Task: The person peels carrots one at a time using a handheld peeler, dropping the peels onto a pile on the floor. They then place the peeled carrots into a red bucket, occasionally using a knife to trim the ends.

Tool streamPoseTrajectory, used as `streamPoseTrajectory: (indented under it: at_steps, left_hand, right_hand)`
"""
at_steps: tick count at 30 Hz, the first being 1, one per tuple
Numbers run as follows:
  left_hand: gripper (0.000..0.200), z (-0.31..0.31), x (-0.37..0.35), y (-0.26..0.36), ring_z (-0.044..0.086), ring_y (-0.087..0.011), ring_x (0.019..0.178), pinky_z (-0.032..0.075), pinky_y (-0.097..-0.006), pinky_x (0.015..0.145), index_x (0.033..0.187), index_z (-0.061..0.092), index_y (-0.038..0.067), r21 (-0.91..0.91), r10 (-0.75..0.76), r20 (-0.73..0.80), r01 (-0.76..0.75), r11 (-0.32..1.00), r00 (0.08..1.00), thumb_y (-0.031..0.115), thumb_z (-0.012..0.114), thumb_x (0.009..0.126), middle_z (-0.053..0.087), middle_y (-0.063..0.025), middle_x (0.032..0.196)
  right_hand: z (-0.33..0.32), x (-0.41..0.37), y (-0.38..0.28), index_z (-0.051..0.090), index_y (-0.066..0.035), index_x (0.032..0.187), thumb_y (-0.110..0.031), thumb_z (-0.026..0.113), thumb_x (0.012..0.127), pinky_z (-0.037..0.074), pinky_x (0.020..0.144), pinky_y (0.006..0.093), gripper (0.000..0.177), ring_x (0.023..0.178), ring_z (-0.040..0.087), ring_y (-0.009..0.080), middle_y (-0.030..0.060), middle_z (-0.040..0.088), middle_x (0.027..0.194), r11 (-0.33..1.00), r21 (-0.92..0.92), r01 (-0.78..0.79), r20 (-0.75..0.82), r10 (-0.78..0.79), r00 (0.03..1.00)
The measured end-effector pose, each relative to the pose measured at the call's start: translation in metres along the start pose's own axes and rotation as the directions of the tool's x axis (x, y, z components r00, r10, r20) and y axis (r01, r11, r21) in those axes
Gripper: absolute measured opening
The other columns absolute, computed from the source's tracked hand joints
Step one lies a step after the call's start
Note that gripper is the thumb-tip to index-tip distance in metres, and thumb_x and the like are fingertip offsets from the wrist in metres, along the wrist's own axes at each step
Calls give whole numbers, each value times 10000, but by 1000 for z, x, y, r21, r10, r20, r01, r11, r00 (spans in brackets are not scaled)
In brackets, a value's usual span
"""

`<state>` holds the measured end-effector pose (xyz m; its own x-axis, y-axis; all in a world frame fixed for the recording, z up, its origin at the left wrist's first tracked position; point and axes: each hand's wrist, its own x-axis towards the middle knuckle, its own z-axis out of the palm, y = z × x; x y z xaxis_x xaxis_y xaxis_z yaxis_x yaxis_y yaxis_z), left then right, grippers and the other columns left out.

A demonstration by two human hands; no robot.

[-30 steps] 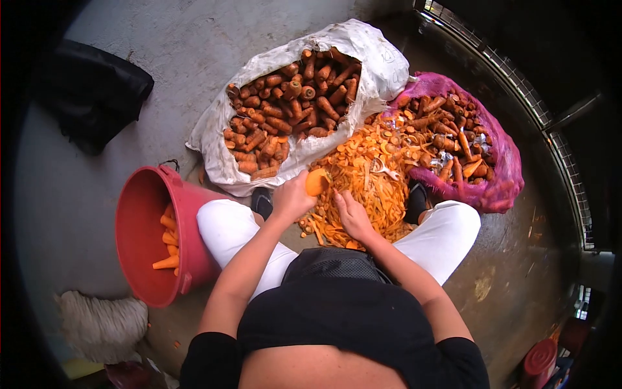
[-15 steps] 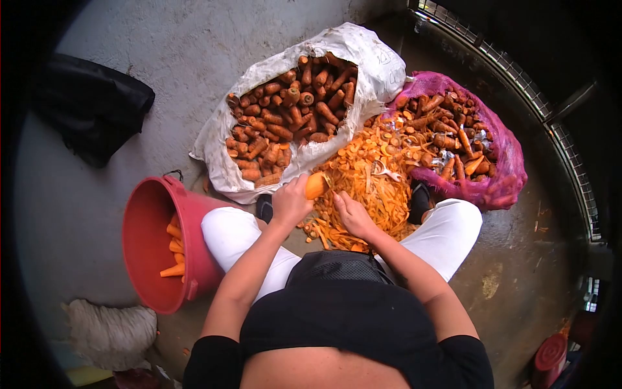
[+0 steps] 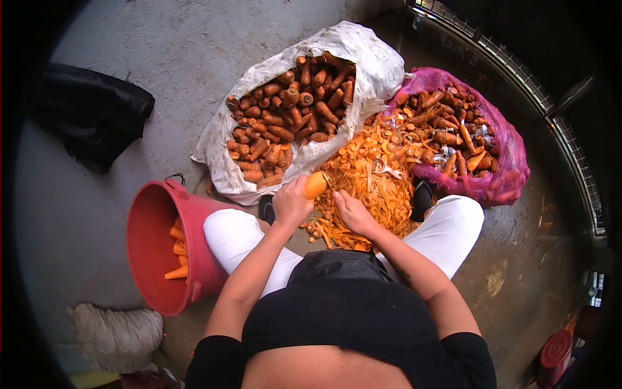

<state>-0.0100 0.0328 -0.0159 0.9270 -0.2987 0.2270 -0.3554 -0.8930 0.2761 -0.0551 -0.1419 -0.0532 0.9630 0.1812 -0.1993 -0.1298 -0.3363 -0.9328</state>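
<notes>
My left hand point(image 3: 293, 201) is closed around a peeled orange carrot point(image 3: 315, 185), whose thick end points up and right. Close against that end, my right hand point(image 3: 353, 212) pinches a small thin-bladed tool point(image 3: 328, 181); its exact kind is hard to make out. Both hands are above a heap of orange peelings and cut carrot ends point(image 3: 369, 207) between my knees. On the heap lies a pale Y-shaped peeler point(image 3: 387, 170), apart from my hands.
A white sack point(image 3: 217, 139) of unpeeled carrots lies open ahead. Right of it, a pink mesh sack point(image 3: 515, 162) holds carrots and scraps. Several peeled carrots lie in the red bucket point(image 3: 152, 220) at my left. Black cloth point(image 3: 97, 117) and a pale sack point(image 3: 116, 334) lie farther left.
Both hands keep almost the same pose at the carrot's end. The whole view has shifted slightly, with the bucket a little farther right in it.
</notes>
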Motion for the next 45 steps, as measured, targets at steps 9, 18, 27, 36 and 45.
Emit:
streamPoseTrajectory:
  at_steps: [9,18,27,36,45]
  left_hand:
    - [330,-6,2,3,635,-334,730,495,-435,610,907,520,96,-16,-71,80,73,997,994,169,679,627,645,-116,761]
    - [490,-13,15,-8,647,-299,756,503,-368,674,1050,571,58,-306,-167,514,362,880,841,202,691,597,664,-143,851]
    - [440,-52,32,-5,507,-97,490,394,-236,433,1041,566,13,-580,87,777,655,484,623,50,618,606,553,-12,682]
    - [446,-57,38,5,585,-158,601,451,-275,535,1029,566,25,-620,165,670,423,661,724,148,665,611,612,-92,762]
    - [563,-36,18,-1,614,-379,886,478,-433,738,1114,413,78,-306,15,425,128,944,905,236,712,664,634,-193,921]
  right_hand:
    - [-2,5,-2,453,6,961,-443,269,992,423,746,502,486,836,559,461,277,577,782,1000,-29,3,22,-2,1000]
    - [-5,4,-5,454,-8,989,-440,270,989,417,755,523,470,851,565,457,288,592,825,991,-134,-23,53,30,998]
    - [-22,-5,-28,441,-40,1007,-395,323,984,421,693,524,375,794,569,451,253,593,755,969,-220,111,56,-101,993]
    - [-37,42,59,548,37,992,-430,308,977,434,751,502,526,829,588,431,278,615,875,903,-305,-304,-77,294,953]
    - [-33,1,40,508,-6,872,-433,371,981,441,687,404,462,704,549,325,192,546,730,991,-107,-83,-227,57,972]
